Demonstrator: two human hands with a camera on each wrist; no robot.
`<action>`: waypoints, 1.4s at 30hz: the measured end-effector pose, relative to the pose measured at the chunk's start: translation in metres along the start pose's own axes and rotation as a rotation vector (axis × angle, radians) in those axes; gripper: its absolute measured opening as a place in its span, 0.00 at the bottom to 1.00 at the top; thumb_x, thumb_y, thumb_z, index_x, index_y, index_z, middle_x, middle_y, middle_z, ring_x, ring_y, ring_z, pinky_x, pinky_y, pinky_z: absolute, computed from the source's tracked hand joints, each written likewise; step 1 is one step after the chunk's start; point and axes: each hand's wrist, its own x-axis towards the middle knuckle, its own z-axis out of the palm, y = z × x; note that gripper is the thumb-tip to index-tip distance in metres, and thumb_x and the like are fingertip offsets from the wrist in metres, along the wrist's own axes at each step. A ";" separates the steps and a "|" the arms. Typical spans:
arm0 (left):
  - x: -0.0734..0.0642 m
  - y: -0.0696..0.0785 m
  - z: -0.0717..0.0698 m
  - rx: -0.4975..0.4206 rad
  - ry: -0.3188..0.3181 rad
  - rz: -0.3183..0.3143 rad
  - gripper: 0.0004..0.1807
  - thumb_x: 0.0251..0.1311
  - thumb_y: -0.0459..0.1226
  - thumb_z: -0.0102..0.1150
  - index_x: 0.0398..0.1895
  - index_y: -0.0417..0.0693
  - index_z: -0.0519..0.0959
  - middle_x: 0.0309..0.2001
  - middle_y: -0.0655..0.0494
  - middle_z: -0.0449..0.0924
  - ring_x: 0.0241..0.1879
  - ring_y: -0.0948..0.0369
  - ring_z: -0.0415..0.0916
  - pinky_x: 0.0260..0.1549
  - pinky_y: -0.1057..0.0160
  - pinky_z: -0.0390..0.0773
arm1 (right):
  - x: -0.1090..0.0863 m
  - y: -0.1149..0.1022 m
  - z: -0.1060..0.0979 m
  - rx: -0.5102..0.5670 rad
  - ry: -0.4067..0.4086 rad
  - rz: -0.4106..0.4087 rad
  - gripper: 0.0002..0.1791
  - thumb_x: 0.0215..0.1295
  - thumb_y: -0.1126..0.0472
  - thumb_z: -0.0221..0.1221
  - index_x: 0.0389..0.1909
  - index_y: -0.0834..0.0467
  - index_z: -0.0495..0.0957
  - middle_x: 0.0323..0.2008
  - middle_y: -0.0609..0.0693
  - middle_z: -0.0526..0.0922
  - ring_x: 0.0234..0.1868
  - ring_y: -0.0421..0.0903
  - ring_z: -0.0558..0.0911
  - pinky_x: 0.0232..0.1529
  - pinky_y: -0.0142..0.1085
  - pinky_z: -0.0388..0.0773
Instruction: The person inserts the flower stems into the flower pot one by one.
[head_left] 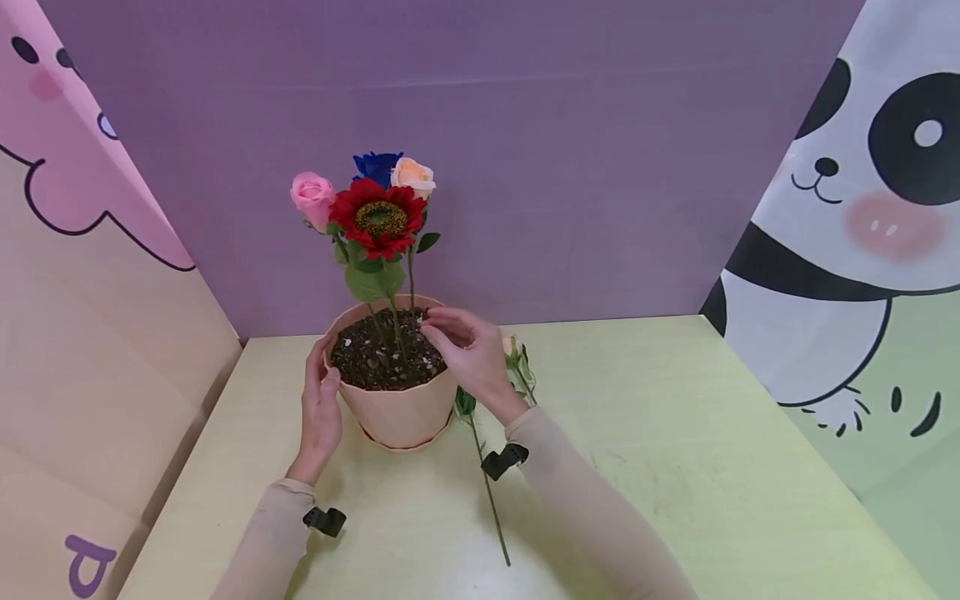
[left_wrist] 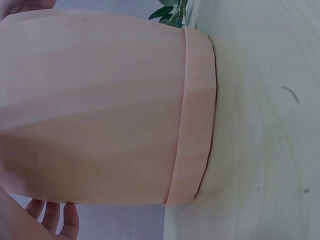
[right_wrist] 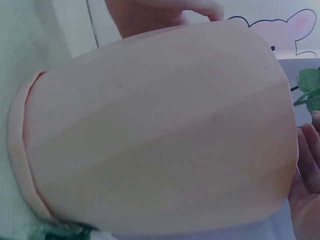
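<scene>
A pale pink flowerpot (head_left: 397,410) filled with dark soil (head_left: 367,354) stands on the table. Upright in it are a red sunflower-like flower (head_left: 377,218), a pink rose (head_left: 312,198), a blue rose (head_left: 377,167) and a peach rose (head_left: 413,176). My left hand (head_left: 321,417) holds the pot's left side, thumb towards me and fingers round the far side. Over the right rim, my right hand (head_left: 474,354) has bent fingers and thumb near the peach rose's stem; nothing shows between them. The pot's wall (left_wrist: 95,110) fills much of both wrist views.
Right of the pot, a green-stemmed flower (head_left: 487,483) lies on the table (head_left: 660,433), its head partly hidden. Another pale flower (head_left: 513,354) lies behind my right wrist. A purple backdrop (head_left: 585,192) stands behind, with a panda panel (head_left: 832,250) at the right.
</scene>
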 end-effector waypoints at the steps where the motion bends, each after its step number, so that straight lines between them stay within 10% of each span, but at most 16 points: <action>1: 0.000 0.000 0.000 -0.003 0.000 0.001 0.32 0.81 0.45 0.36 0.84 0.47 0.56 0.85 0.46 0.52 0.86 0.43 0.43 0.80 0.31 0.48 | -0.001 0.001 -0.003 -0.002 0.013 -0.007 0.13 0.70 0.67 0.69 0.52 0.67 0.87 0.47 0.62 0.92 0.45 0.46 0.91 0.46 0.27 0.84; 6: 0.000 0.000 0.001 -0.010 -0.004 0.003 0.32 0.81 0.45 0.36 0.84 0.47 0.55 0.86 0.45 0.51 0.86 0.43 0.41 0.80 0.30 0.47 | -0.002 0.006 -0.021 -0.017 0.065 0.021 0.13 0.70 0.66 0.69 0.51 0.67 0.87 0.47 0.62 0.91 0.41 0.33 0.88 0.44 0.26 0.83; 42: 0.001 0.000 0.000 0.019 0.007 -0.002 0.32 0.80 0.43 0.36 0.84 0.46 0.55 0.85 0.45 0.53 0.85 0.44 0.45 0.80 0.32 0.49 | -0.070 0.076 -0.140 -0.303 -0.082 0.557 0.19 0.74 0.60 0.64 0.59 0.68 0.84 0.53 0.64 0.90 0.50 0.65 0.88 0.46 0.44 0.89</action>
